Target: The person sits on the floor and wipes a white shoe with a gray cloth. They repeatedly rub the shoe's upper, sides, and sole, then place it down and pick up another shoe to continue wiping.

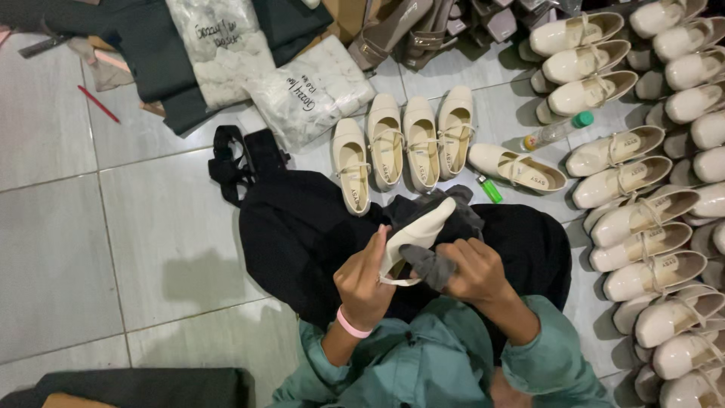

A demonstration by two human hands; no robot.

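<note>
A cream strap shoe (420, 230) is held over my lap, sole side up and toe pointing away. My left hand (365, 281), with a pink band at the wrist, grips its heel end and strap. My right hand (472, 270) presses a grey cloth (429, 264) against the shoe's side. More grey cloth shows behind the shoe's toe. Black fabric (302, 234) covers my lap under both hands.
Several cream shoes (404, 143) lie in a row on the grey tiles ahead; many more (649, 219) are stacked in rows at the right. A green lighter (489, 188), a green-capped bottle (557, 130), white plastic bags (313, 91) and a red pen (98, 104) lie around.
</note>
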